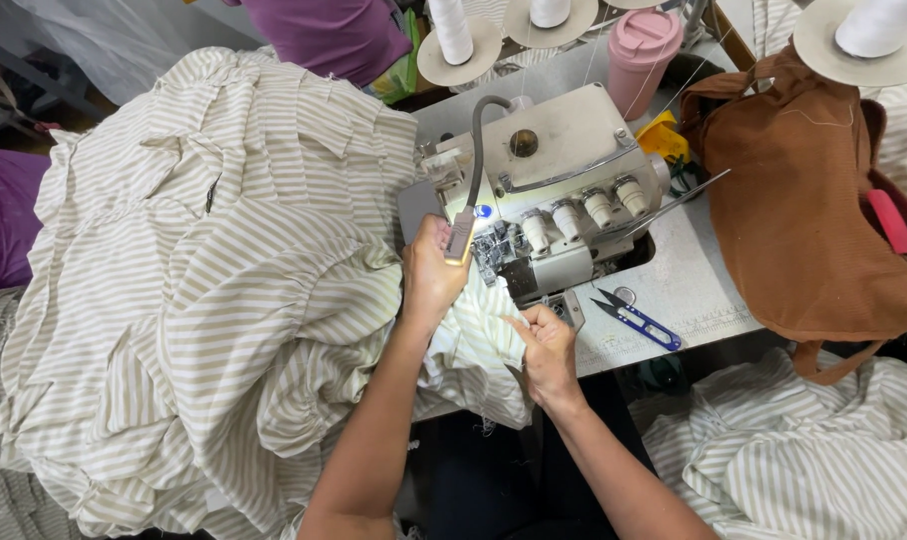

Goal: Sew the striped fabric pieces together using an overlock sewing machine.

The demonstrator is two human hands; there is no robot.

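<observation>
Beige-and-white striped cotton fabric [204,300] heaped left on the table [694,290], its edge fed under the cream overlock sewing machine [554,190] so the bulk hangs clear. Left hand [432,275]: grip curled on fabric by the needle lamp. Right hand [549,350]: fingers pinch the edge near the presser foot. Blue thread snips [639,318] lie right.

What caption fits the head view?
Both hands, left hand and right hand, feed striped fabric into an overlock sewing machine.
</observation>
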